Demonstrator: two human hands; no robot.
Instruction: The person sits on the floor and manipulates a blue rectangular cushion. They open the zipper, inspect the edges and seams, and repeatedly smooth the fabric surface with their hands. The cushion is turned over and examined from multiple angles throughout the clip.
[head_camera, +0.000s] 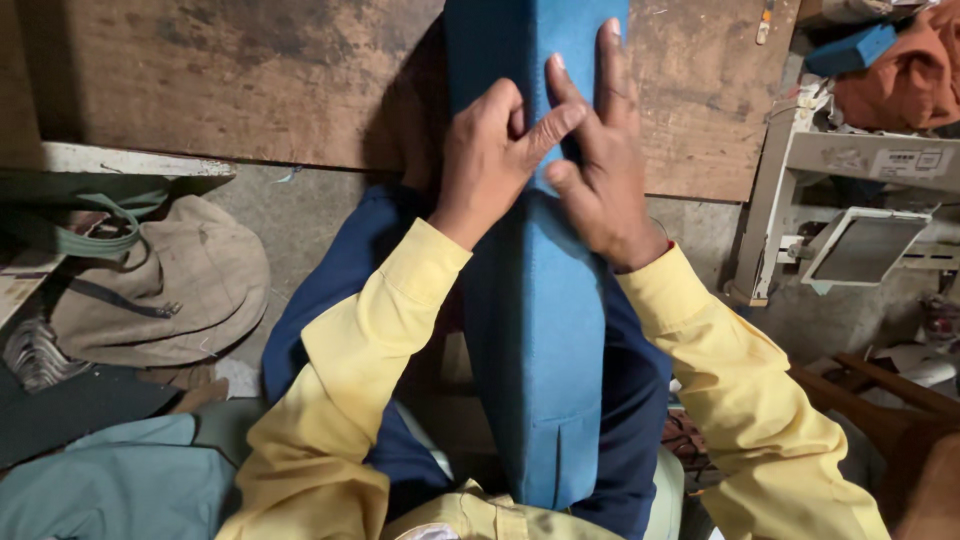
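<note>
both hands press the folded blue trouser leg (535, 300) on the wooden table (200, 80): left hand (490, 150) half-curled, right hand (600, 170) splayed flat (nothing gripped); best keep the crease edges aligned and pressure even.

A small white label (915, 162) with dark print is sitting on the front of the pale metal machine frame (860, 155) at the right edge, a flat rectangle stuck along the horizontal bar. Just below it, a grey panel with a white border (862, 247), shaped like a tilted screen, is hanging off the same frame; whether it is a real screen cannot be told.
</note>
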